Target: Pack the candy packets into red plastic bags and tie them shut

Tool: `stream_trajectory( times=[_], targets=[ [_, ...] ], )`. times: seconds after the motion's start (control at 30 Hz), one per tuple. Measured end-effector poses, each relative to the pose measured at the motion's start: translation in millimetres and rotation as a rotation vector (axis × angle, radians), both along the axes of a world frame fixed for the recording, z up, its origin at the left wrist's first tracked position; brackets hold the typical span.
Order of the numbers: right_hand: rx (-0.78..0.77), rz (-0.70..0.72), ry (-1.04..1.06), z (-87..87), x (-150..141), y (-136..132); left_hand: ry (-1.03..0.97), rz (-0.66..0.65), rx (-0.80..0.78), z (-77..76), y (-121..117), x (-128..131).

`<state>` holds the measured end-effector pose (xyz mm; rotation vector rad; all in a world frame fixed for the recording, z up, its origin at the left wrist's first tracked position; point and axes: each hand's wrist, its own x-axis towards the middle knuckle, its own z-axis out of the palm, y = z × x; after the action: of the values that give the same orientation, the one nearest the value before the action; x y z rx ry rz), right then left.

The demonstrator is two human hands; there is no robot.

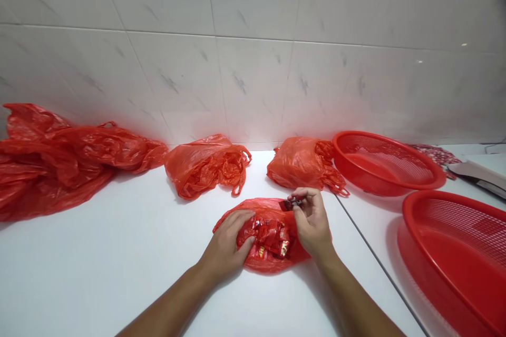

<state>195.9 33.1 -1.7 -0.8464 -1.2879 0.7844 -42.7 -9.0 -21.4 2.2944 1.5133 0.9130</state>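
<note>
In front of me a red plastic bag (272, 265) lies with its mouth spread, showing several small shiny red wrapped packets (272, 236) inside. My left hand (227, 242) grips the bag's left side, thumb and fingers parted around the opening. Over the bag's far right edge, my right hand (312, 221) pinches a small dark-red wrapped packet (290, 203) between thumb and fingertips. What is inside the wrappers is hidden.
Behind are two bunched red bags, a left one (205, 166) and a right one (298, 163). More red plastic (79, 158) heaps at far left. Two red mesh baskets stand right, one far (389, 187), one near (430, 268). A tiled wall (253, 89) closes the back.
</note>
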Motion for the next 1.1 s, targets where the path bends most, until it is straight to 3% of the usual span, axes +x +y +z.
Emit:
stream_trajectory(
  times=[0.1,0.2,0.3,0.43,0.57,0.63,0.7,0.8,0.87,1.0,1.1],
  targets=[
    [0.182,0.071,-0.102,1.6,-6,-5,-0.027,0.005,0.080,1.6,0,-1],
    [0.287,0.162,-0.440,2.5,-9,-8,-0.046,0.002,0.214,5.0,0,0],
    [0.283,0.008,-0.685,4.0,-5,-6,-0.050,-0.013,0.340,11.1,-2,3],
    [0.063,-0.225,-0.910,8.6,19,1,-0.057,-0.038,0.540,20.4,-6,6],
    [-0.293,-0.194,-1.078,17.1,50,8,-0.004,0.160,0.764,28.5,-5,-2],
    [-0.432,-0.181,-1.094,21.6,63,13,0.015,0.279,0.657,31.8,0,-11],
    [-0.536,-0.169,-1.093,24.9,73,17,-0.038,0.321,0.304,34.0,7,-21],
    [-0.649,-0.083,-1.056,26.5,86,22,-0.308,0.213,-0.314,36.5,16,-33],
    [-0.696,-0.015,-1.017,26.7,95,24,-0.571,0.103,-0.559,39.4,21,-41],
    [-0.644,0.240,-0.706,29.0,112,22,-1.021,-0.029,-0.746,50.5,22,-59],
    [-0.328,0.443,-0.252,32.3,115,18,-1.338,-0.129,-0.637,56.9,14,-77]
  ],
)
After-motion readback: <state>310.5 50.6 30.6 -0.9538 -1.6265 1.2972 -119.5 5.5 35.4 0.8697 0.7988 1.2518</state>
